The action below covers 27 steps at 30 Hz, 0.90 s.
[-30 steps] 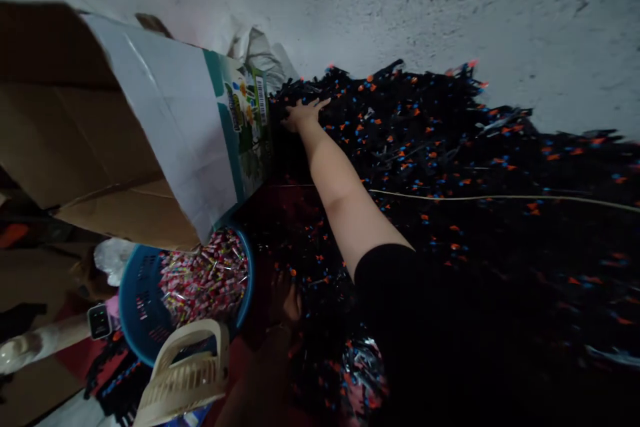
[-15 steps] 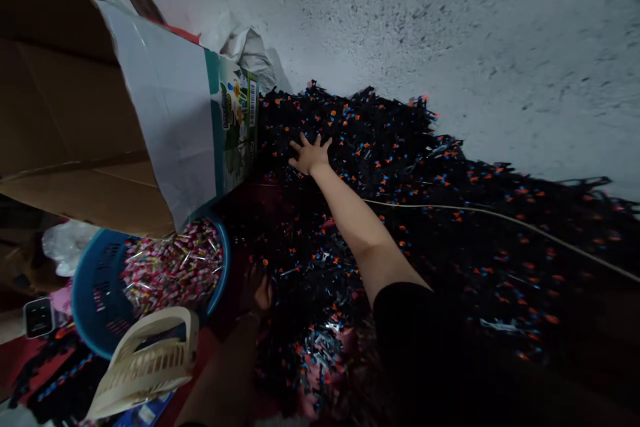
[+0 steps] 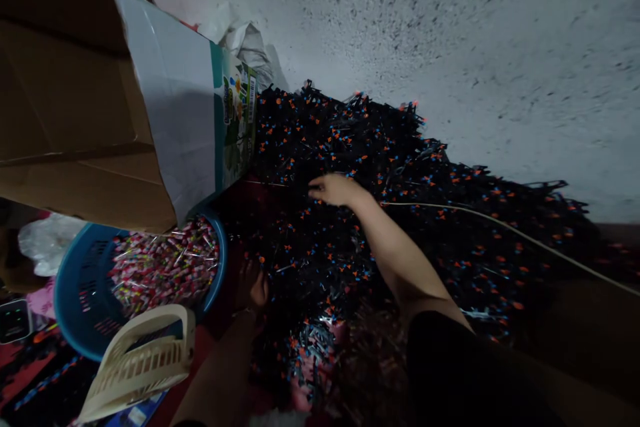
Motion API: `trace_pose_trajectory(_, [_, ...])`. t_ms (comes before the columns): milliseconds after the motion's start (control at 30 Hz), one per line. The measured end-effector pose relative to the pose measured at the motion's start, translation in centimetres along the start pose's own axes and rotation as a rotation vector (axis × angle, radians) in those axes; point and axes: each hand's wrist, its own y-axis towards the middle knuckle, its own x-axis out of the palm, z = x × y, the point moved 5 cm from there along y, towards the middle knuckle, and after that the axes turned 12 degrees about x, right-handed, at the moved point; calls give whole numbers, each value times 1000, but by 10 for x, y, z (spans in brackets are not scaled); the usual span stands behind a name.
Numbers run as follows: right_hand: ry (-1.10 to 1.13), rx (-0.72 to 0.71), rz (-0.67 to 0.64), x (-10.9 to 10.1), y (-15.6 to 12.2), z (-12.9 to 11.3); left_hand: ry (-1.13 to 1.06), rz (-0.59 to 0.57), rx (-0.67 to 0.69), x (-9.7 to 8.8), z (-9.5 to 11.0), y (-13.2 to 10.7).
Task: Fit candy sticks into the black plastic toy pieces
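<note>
My right hand (image 3: 334, 189) is over a large heap of small black plastic pieces (image 3: 320, 127) with orange and blue ends. Its fingers are loosely curled, tips apart and slightly blurred, and I see nothing held in them. My left hand (image 3: 254, 287) lies low in shadow beside a blue plastic basket (image 3: 224, 260), with its thumb apart from the fingers. A thin band circles that wrist. Small pink wrapped pieces (image 3: 165, 267) fill part of the basket.
A large open cardboard box (image 3: 180, 100) leans over the basket. A cream plastic basket (image 3: 143, 360) stands in front. A pale cord (image 3: 480, 210) crosses the heap, and a speckled white wall (image 3: 425, 47) rises behind. A device with a lit display (image 3: 15, 321) is at far left.
My right hand has drawn back toward me and a little to the right across the heap, its spread fingers now curled. My left hand stays about where it was.
</note>
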Motion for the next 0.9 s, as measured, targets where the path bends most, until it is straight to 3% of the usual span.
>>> trace_pose_trajectory(100, [54, 197, 511, -88, 42, 43, -5, -7, -15, 3, -4, 0])
trace_pose_trajectory(133, [52, 252, 612, -112, 60, 59, -5, -16, -13, 3, -5, 0])
trace_pose_trajectory(200, [40, 350, 679, -146, 99, 92, -3, -46, 4, 3, -5, -2])
trace_pose_trajectory(233, [47, 388, 638, -153, 119, 107, -1, -60, 9, 3, -4, -2])
trace_pose_trajectory(367, [75, 457, 336, -135, 186, 142, 31, -52, -11, 5, -4, -7])
trace_pose_trajectory(567, [23, 466, 295, -102, 228, 137, 50, -71, 3, 6, -3, -9])
trace_pose_trajectory(700, [-10, 479, 227, -87, 214, 130, 22, -76, -53, 2, -4, -8])
trace_pose_trajectory(900, [-37, 379, 146, -63, 148, 109, 20, -51, -3, 1, -4, -2])
